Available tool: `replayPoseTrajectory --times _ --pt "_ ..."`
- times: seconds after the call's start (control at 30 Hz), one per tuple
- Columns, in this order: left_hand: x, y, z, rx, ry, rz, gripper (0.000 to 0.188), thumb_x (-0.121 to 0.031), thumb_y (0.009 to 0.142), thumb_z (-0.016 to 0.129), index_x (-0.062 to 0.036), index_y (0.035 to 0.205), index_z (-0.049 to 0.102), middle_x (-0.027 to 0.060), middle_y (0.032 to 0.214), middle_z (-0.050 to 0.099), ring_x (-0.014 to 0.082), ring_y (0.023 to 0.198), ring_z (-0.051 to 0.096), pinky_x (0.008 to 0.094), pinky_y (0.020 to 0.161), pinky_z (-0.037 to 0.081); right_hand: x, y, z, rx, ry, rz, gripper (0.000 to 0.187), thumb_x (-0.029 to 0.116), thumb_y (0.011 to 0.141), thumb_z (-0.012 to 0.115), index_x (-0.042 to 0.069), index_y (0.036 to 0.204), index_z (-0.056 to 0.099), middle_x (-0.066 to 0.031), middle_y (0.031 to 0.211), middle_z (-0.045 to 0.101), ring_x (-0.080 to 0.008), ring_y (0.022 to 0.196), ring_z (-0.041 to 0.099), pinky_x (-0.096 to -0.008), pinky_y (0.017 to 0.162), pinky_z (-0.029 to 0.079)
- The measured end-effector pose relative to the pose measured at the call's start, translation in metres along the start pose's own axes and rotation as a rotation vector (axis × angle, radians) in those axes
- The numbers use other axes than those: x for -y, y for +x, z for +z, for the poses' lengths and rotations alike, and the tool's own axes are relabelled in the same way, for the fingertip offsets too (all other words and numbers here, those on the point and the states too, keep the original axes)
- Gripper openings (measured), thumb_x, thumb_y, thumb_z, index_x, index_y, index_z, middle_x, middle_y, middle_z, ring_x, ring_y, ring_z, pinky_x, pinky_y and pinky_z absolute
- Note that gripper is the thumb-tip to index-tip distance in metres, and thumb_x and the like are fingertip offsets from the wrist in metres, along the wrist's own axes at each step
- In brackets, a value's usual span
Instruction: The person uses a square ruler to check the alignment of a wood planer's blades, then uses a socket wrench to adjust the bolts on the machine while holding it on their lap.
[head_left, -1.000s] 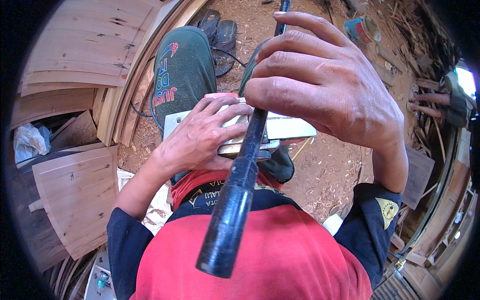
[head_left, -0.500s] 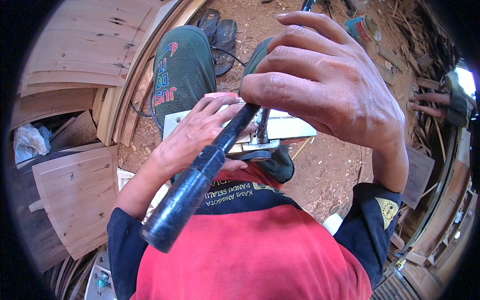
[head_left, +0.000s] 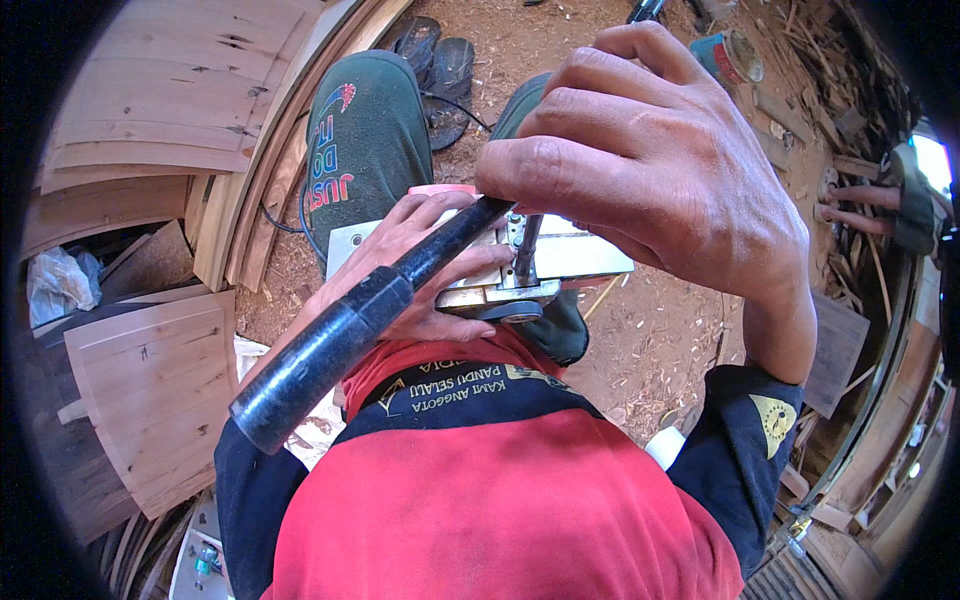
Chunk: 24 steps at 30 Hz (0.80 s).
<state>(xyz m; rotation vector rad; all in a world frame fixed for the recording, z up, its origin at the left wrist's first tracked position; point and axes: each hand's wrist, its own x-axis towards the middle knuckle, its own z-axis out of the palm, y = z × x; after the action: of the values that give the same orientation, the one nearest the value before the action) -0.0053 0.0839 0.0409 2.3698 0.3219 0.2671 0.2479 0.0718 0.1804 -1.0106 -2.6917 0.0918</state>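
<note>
An electric hand planer (head_left: 590, 257) lies in my lap with its flat metal sole facing up. My left hand (head_left: 400, 255) is closed over its left part, thumb against the near side. My right hand (head_left: 640, 165) is closed around the middle of a black three-armed socket wrench (head_left: 330, 345). One thick arm of the wrench points down-left, over my left forearm. Another shows past my right knuckles at the top. Its third arm reaches down to the middle of the planer, where the slot is. My right palm hides the joint.
Wooden panels (head_left: 150, 390) lean at the left, beside long boards (head_left: 290, 130). A pair of sandals (head_left: 445, 80) lies on the shaving-strewn floor beyond my knees. At the upper right stand a paint can (head_left: 727, 58) and scrap wood. Another person's legs (head_left: 870, 205) show at the far right.
The near arm of the socket wrench has swung left, turning about its middle. My right hand has turned slightly with it. My left hand stays on the planer.
</note>
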Motion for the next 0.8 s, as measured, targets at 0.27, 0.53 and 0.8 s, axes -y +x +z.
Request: replayPoseTrajectory --times 0.27,0.53,0.8 --pt "0.001 0.001 0.0 0.004 0.016 0.0 0.075 -0.051 0.073 0.089 -0.0147 0.135 0.069 0.0172 0.144 0.059 0.0405 0.141 0.047 0.0532 0.122 0.037 0.0 -0.002 0.002 -0.028 -0.047 0.008 0.04 0.024 0.083 0.077 0.016 0.122 0.072 -0.0037 0.098 0.071 -0.0271 0.099 0.068 -0.0457 0.094 0.047" --pt "0.004 -0.004 0.008 -0.076 -0.034 -0.001 0.067 -0.043 0.07 0.091 -0.0178 0.129 0.07 0.0088 0.142 0.059 0.0376 0.142 0.047 0.0539 0.118 0.042 -0.02 0.005 -0.013 -0.013 -0.087 0.065 0.025 0.021 0.098 0.066 0.016 0.122 0.07 0.0001 0.09 0.07 -0.0195 0.091 0.067 -0.0372 0.093 0.045" --pt "-0.003 0.007 -0.002 -0.027 0.024 0.053 0.068 -0.044 0.07 0.091 -0.0175 0.129 0.07 0.0096 0.141 0.06 0.0379 0.143 0.047 0.0534 0.118 0.042 -0.038 -0.009 0.006 -0.082 0.016 0.017 0.026 0.017 0.1 0.062 0.015 0.126 0.066 0.0012 0.092 0.068 -0.0192 0.096 0.066 -0.0388 0.097 0.044"
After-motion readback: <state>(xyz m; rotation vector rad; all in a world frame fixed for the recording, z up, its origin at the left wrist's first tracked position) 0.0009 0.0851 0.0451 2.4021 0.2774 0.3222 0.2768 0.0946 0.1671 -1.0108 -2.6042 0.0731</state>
